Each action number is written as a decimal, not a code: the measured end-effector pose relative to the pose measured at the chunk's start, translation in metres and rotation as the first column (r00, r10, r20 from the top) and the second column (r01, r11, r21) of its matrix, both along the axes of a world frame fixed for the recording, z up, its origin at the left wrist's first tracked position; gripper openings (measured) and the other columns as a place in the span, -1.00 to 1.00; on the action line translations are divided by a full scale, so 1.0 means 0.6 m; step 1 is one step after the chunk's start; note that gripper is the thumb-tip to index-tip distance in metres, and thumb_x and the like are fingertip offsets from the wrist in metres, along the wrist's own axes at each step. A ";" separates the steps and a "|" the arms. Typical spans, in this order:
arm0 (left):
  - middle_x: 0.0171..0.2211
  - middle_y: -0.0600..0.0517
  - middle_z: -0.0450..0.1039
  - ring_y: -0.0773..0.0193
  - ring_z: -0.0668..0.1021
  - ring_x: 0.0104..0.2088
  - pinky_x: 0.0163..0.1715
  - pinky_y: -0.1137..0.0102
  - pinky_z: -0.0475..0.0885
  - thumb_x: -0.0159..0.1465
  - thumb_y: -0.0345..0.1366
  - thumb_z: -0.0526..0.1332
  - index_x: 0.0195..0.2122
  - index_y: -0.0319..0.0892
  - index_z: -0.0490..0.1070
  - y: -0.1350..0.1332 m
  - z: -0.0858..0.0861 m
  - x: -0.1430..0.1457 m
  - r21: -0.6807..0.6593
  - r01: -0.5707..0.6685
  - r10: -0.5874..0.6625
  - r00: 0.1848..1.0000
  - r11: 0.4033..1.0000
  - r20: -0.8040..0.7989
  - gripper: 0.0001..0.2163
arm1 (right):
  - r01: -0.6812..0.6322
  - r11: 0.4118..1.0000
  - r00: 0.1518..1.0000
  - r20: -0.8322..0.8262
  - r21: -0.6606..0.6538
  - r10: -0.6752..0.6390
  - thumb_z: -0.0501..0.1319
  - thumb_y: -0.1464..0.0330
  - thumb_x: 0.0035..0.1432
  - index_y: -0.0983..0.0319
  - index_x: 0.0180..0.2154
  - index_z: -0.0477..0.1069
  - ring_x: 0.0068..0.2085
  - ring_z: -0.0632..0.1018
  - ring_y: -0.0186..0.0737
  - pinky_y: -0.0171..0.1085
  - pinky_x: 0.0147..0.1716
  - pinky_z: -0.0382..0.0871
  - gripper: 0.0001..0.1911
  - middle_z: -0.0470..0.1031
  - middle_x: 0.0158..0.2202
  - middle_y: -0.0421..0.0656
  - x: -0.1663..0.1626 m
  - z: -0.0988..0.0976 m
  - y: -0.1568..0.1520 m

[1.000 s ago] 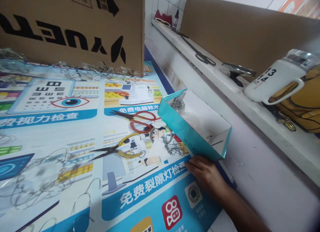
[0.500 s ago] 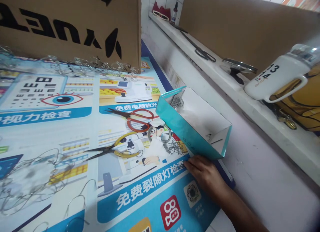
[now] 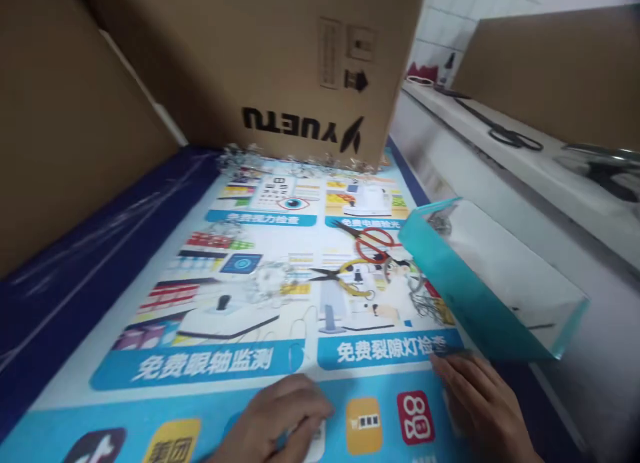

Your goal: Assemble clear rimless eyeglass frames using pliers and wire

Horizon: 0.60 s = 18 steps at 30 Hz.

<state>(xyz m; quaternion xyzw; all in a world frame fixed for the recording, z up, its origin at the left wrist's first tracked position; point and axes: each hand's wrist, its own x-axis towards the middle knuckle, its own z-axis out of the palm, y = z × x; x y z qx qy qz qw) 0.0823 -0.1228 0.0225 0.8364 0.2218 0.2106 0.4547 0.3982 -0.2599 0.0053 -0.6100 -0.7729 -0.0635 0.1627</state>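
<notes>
My left hand [image 3: 280, 416] is at the bottom middle, fingers curled toward the thumb; anything between them is too blurred to name. My right hand [image 3: 485, 403] rests on the printed sheet with its fingers stretched out, just below the near end of a teal open box [image 3: 465, 296]. Thin bent wire lies inside that box. Left of it are red-handled scissors [image 3: 367, 242], yellow-handled scissors [image 3: 345, 278] and a roll of clear tape [image 3: 393, 270]. A bundle of thin wire [image 3: 427, 303] lies against the box's side.
Loose wire pieces [image 3: 273, 280] lie mid-sheet, and a tangled row [image 3: 245, 160] runs along the foot of a cardboard box [image 3: 300, 70]. More cardboard [image 3: 45, 130] stands at left. On the right ledge [image 3: 565, 156] lie black scissors [image 3: 515, 138] and a dark-handled round object [image 3: 610, 170].
The view has swung left and back. My left hand has come into view at the bottom. My right hand now lies slightly apart from the teal box; the mug has left the view.
</notes>
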 end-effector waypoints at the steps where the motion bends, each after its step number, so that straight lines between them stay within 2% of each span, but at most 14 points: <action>1: -0.40 0.01 0.46 0.31 0.50 -0.38 -0.37 0.49 0.43 0.24 -0.43 0.03 -0.25 -0.11 0.38 0.000 0.017 0.007 0.044 0.003 -0.004 0.999 0.999 0.036 -0.83 | -0.062 0.998 0.998 0.016 0.019 0.062 0.06 0.40 0.19 0.24 0.04 0.28 -0.22 0.48 -0.19 -0.21 -0.22 0.36 -0.64 0.48 -0.24 -0.08 -0.012 -0.001 0.010; 4: -0.39 -0.01 0.48 0.29 0.50 -0.35 -0.31 0.47 0.41 0.22 -0.47 0.04 -0.27 -0.15 0.37 -0.010 0.037 0.013 0.135 0.061 -0.066 0.997 0.989 0.032 -0.84 | -0.162 0.984 0.986 0.039 0.071 0.160 -0.01 0.40 0.23 0.23 -0.06 0.36 -0.27 0.47 -0.18 -0.19 -0.23 0.34 -0.71 0.49 -0.29 -0.08 -0.072 0.006 0.044; 8: -0.38 -0.01 0.49 0.29 0.50 -0.36 -0.30 0.45 0.40 0.21 -0.47 0.03 -0.28 -0.18 0.37 -0.022 0.029 0.004 0.220 0.168 -0.179 0.983 0.961 0.031 -0.84 | -0.209 0.974 0.977 -0.025 0.091 0.212 -0.01 0.44 0.22 0.22 -0.23 0.42 -0.34 0.44 -0.22 -0.19 -0.28 0.33 -0.77 0.46 -0.42 -0.12 -0.161 0.018 0.088; 12: -0.42 -0.01 0.48 0.27 0.50 -0.38 -0.32 0.42 0.40 0.21 -0.46 0.03 -0.28 -0.19 0.37 -0.020 0.027 -0.017 0.311 0.191 -0.218 0.974 0.931 0.055 -0.84 | -0.221 0.974 0.968 -0.135 -0.054 0.212 0.03 0.42 0.21 0.21 -0.13 0.37 -0.24 0.41 -0.19 -0.19 -0.24 0.33 -0.78 0.44 -0.27 -0.09 -0.216 0.019 0.137; 15: -0.35 -0.01 0.47 0.26 0.48 -0.34 -0.26 0.36 0.38 0.20 -0.49 0.03 -0.18 -0.17 0.34 -0.006 0.032 -0.056 0.358 0.200 -0.209 0.978 0.912 -0.014 -0.79 | -0.246 0.965 0.956 -0.185 -0.091 0.226 0.05 0.42 0.19 0.22 -0.09 0.35 -0.15 0.38 -0.18 -0.15 -0.13 0.30 -0.75 0.40 -0.17 -0.07 -0.233 0.021 0.175; 18: -0.23 -0.04 0.43 0.20 0.45 -0.22 -0.16 0.28 0.34 0.19 -0.50 0.04 -0.09 -0.15 0.30 0.026 0.028 -0.113 0.424 0.134 -0.110 0.991 0.896 -0.080 -0.73 | -0.198 0.972 0.971 -0.158 -0.125 0.177 0.09 0.39 0.17 0.19 -0.02 0.31 -0.01 0.30 -0.12 -0.09 -0.02 0.24 -0.69 0.33 -0.03 -0.06 -0.241 0.023 0.205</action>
